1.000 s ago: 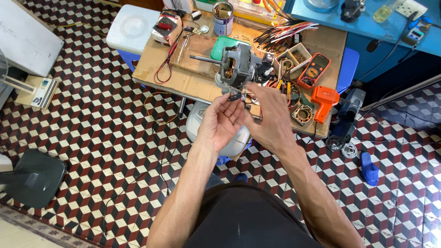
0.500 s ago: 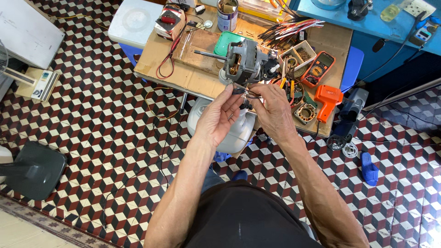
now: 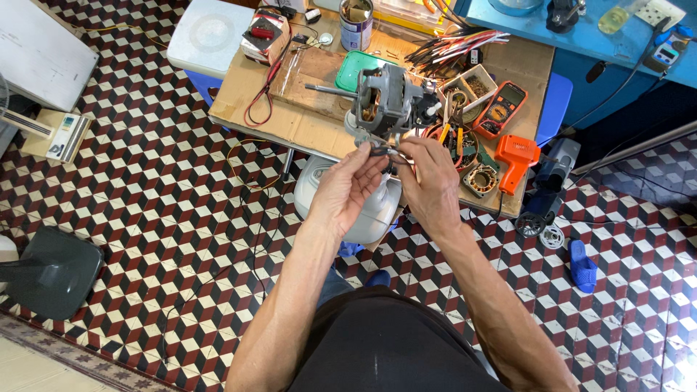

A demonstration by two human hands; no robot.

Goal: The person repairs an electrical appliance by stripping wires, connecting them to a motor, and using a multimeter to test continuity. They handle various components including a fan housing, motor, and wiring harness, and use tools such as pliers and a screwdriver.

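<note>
Between your fingertips, left hand [image 3: 347, 190] and right hand [image 3: 431, 185] pinch the fan motor [image 3: 385, 101] wires [image 3: 382, 149]; tugging could snap them.

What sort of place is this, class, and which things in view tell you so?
Probably a small electrical repair workshop. A fan motor sits on a cluttered low table, with a multimeter, an orange soldering gun and bundled wires around it.

open: bare cardboard tabletop [image 3: 250, 101] left of motor [image 3: 385, 98] | blocked: right, orange tool [image 3: 515, 156], multimeter [image 3: 501, 109], parts trays [image 3: 472, 87]
</note>
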